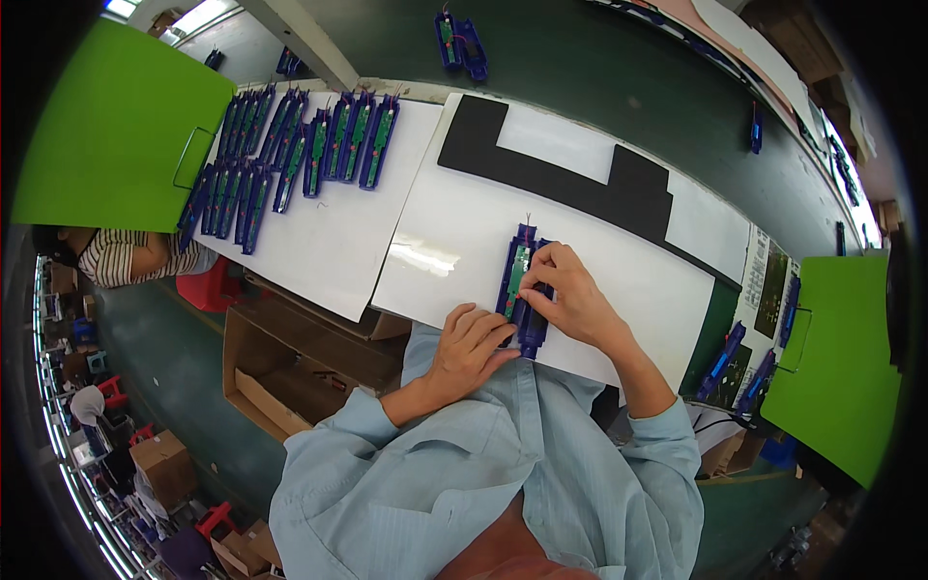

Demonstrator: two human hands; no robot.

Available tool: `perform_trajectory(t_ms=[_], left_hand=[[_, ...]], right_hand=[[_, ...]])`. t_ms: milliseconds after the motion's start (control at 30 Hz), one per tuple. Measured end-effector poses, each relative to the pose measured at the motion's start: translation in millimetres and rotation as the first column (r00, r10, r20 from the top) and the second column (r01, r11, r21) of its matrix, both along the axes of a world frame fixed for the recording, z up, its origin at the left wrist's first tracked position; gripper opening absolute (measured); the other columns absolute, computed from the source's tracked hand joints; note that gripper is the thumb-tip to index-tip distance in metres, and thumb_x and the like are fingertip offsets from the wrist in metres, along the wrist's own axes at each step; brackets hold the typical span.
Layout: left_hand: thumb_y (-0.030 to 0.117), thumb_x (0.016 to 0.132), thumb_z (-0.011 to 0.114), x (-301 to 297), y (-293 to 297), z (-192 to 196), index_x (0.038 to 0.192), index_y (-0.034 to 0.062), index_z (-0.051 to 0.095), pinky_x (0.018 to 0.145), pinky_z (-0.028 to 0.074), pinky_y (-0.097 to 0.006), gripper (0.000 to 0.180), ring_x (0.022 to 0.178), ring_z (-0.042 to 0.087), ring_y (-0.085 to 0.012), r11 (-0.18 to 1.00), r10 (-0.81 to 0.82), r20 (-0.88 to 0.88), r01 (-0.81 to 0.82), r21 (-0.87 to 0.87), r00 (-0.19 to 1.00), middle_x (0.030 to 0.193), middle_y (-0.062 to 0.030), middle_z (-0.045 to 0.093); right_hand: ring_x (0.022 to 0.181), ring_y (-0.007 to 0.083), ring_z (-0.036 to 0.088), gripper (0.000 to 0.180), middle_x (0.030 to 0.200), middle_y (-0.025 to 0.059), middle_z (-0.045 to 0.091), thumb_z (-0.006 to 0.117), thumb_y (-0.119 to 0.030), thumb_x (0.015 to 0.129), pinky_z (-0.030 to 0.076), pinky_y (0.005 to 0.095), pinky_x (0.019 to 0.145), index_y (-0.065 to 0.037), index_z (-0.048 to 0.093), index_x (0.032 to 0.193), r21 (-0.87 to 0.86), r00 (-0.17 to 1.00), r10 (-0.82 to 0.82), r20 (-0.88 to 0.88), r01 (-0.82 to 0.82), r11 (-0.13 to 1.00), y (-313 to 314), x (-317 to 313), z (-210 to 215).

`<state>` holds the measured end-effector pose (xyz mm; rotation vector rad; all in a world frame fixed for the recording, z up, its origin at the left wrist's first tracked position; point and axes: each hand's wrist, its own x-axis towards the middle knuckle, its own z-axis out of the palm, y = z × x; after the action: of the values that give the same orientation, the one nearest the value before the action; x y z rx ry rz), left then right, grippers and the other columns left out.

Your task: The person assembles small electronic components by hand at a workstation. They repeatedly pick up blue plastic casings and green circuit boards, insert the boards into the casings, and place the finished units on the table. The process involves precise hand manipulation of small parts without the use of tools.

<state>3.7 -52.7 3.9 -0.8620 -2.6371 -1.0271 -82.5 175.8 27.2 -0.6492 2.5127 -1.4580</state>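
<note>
A blue plastic casing (502, 290) with a green circuit board (520, 271) in it lies lengthwise in front of me on a white sheet. Thin wires stick out of its far end. Alongside it on the right lies a second blue casing half (531, 333), partly hidden by my fingers. My left hand (466, 353) is closed at the near end of the casing, fingertips and thumb gripping it. Over the board's right edge, my right hand (577, 298) has its thumb and fingers drawn together in a pinch; whatever is between them is too small to make out.
Several blue casings with green boards (338, 135) stand in rows on the left white sheet (338, 242). A black foam frame (551, 169) lies beyond my hands. Green panels (116, 126) rise at both sides. Another person (126, 256) sits at far left, above a cardboard box (290, 358).
</note>
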Motion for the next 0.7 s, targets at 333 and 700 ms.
perform_trajectory(t_ms=[333,700], left_hand=[[0.019,0.08,0.089,3,-2,-20,0.127,0.0094,0.076,0.112,0.046,-0.05,0.05,0.12,0.063,-0.0265,0.998,-0.039,-0.067,0.036,-0.042,0.997,0.125,-0.0051,0.071],[0.024,0.081,0.088,6,-3,-30,0.126,0.0124,0.078,0.117,0.043,-0.051,0.048,0.127,0.064,-0.0229,0.995,-0.026,-0.1,0.016,-0.1,0.995,0.124,-0.0024,0.073]], right_hand=[[0.102,0.0292,0.058,0.009,0.101,0.01,0.056,0.08,-0.01,0.087,0.051,0.0414,0.09,-0.005,0.075,0.092,0.187,0.995,0.095,0.027,-0.098,0.977,-7,-7,-11],[0.093,0.0308,0.056,0.007,0.098,0.0103,0.057,0.076,-0.002,0.087,0.05,0.0408,0.082,-0.002,0.071,0.09,0.117,0.988,0.093,-0.124,-0.079,0.99,-13,4,-14]])
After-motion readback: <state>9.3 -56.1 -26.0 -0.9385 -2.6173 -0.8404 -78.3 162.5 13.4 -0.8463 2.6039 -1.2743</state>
